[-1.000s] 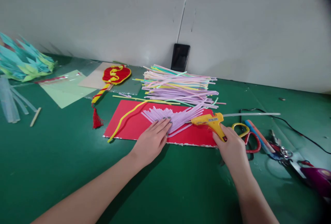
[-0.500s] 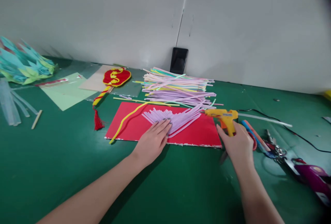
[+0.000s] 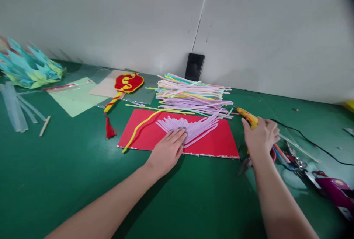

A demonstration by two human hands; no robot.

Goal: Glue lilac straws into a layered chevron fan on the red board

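Note:
A red card (image 3: 215,141) lies on the green table, with a fan of purple straws (image 3: 193,126) stuck across its middle and a yellow straw (image 3: 141,128) curving over its left part. My left hand (image 3: 168,150) lies flat on the purple straws, fingers stretched out. Right of the card, my right hand (image 3: 260,137) wraps round the handle of a yellow glue gun (image 3: 246,115), which lies low over the table with its nozzle pointing left toward the straw pile.
A heap of pastel straws (image 3: 193,93) sits behind the card, a black phone (image 3: 194,66) leaning on the wall. A red-and-yellow tasselled ornament (image 3: 125,84) lies at left. Scissors, pens (image 3: 282,154), a black cord (image 3: 312,141) and a purple tool (image 3: 334,191) crowd the right.
My right hand has carried the glue gun off the card, rightward and back, tipping it down toward the table. My left hand has stayed pressed on the purple straws.

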